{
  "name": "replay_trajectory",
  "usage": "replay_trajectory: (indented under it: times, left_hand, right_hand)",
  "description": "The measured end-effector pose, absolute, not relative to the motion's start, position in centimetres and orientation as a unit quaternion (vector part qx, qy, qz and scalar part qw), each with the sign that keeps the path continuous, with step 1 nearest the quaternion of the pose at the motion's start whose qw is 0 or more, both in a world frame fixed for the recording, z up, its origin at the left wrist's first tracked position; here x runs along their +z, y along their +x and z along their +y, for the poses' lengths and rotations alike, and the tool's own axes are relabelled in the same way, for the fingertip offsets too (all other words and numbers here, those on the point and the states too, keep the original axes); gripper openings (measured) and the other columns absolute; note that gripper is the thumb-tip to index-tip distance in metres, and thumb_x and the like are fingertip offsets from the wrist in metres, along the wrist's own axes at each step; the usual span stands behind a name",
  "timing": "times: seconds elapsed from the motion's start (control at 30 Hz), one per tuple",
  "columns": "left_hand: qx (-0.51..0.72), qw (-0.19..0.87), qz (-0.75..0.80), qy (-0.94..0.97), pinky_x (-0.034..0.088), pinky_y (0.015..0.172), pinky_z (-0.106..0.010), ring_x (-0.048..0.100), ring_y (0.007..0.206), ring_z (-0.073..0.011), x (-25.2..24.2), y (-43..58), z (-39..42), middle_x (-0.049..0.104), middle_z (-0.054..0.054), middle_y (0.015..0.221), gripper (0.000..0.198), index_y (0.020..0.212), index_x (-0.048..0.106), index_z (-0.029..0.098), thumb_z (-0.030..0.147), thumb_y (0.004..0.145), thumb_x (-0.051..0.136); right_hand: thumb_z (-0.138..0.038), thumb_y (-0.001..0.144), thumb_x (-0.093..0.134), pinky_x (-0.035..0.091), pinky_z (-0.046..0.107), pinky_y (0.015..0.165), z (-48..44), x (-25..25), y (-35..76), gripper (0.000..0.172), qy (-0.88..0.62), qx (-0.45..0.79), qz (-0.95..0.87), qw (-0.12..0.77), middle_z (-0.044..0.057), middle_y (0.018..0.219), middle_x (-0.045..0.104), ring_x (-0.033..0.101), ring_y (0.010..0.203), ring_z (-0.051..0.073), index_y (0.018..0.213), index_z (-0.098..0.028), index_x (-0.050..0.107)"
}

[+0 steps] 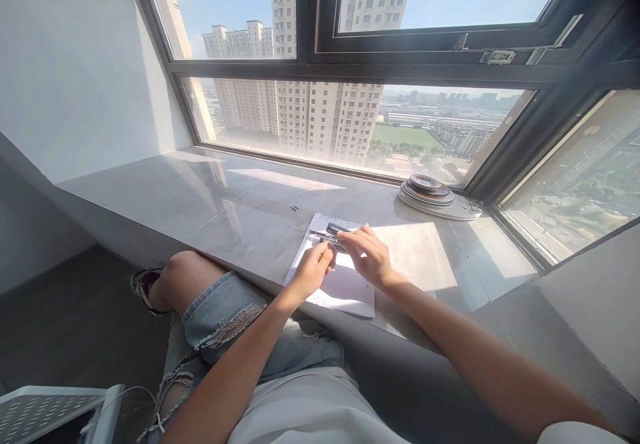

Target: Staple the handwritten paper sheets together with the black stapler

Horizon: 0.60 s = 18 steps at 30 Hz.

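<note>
Above a stack of white paper (345, 291) on the window sill, I hold a dark, long object that looks like a stapler (325, 236), its two narrow parts spread apart. My left hand (313, 269) is closed, its fingers pinched at the near side of the stapler. From the right, my right hand (370, 254) grips its other end, with thumb and fingers curled around it. The fingers partly hide the stapler, and fine details are too small to tell. A small dark piece (295, 208) lies on the sill beyond the paper, to the left.
A stack of plates (427, 196) stands at the back right, by the window frame (360, 73). The glossy sill (250, 231) ends at a front edge near my knee (187, 267). A white perforated item (55, 407) with a cable is at lower left.
</note>
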<state>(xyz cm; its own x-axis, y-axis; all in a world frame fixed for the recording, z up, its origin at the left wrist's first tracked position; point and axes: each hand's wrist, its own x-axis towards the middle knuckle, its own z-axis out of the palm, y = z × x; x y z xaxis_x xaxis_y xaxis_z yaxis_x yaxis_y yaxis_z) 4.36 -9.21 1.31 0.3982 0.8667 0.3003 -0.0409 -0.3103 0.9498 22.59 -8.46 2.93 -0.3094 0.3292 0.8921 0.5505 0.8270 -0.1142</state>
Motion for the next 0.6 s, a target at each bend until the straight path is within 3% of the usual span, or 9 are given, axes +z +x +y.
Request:
replay_trajectory:
  times: [0.23,0.37,0.6]
  left_hand:
    - [0.478,0.506,0.282,0.660,0.030,0.054,-0.026,0.040,0.054,-0.0116,1.9,4.4,-9.7,0.047,0.001,0.059,0.046,0.070,0.049,0.020,0.054,0.101,0.048]
    - [0.480,0.593,0.262,0.592,0.025,0.050,-0.024,0.038,0.052,-0.0104,1.8,4.3,-9.4,0.046,0.002,0.059,0.048,0.072,0.050,0.019,0.058,0.099,0.050]
    - [0.436,0.753,0.186,0.457,0.023,0.048,-0.020,0.030,0.049,-0.0079,2.6,3.5,-8.9,0.037,0.005,0.054,0.044,0.074,0.048,0.019,0.057,0.091,0.060]
  right_hand:
    - [-0.012,0.096,0.060,0.048,0.033,0.063,-8.5,2.6,22.5,0.023,-0.239,-0.136,-0.811,0.517,0.008,0.089,0.075,0.060,0.070,0.018,0.118,-0.018,0.065]
    - [-0.010,0.094,0.062,0.049,0.032,0.063,-8.4,2.3,22.6,0.036,-0.245,-0.164,-0.804,0.516,0.005,0.083,0.073,0.057,0.066,0.017,0.129,-0.020,0.062]
    - [-0.009,0.094,0.061,0.046,0.030,0.063,-8.4,2.3,22.8,0.031,-0.253,-0.184,-0.798,0.515,0.003,0.074,0.064,0.054,0.065,0.016,0.120,-0.023,0.069]
